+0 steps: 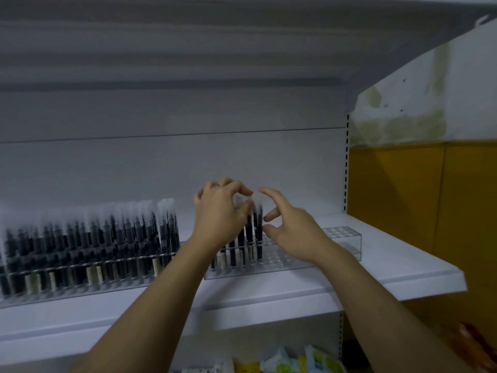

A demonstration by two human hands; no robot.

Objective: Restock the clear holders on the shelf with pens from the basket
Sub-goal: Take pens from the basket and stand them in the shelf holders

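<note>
Two clear holders stand on the white shelf [376, 278]. The left holder [80, 281] is packed with several black pens in clear sleeves. The right holder [341, 238] has a few black pens [255, 232] standing at its left end, and its right part shows bare holes. My left hand [220, 214] curls its fingers round the tops of those pens. My right hand [290, 227] hovers just right of them with fingers spread, its fingertips close to the rightmost pen. The basket is out of view.
An upper shelf overhangs at the top. A slotted upright [346, 162] marks the shelf's right end, with a yellow and white wall [403, 184] beyond. Colourful packets [295, 364] lie on the level below.
</note>
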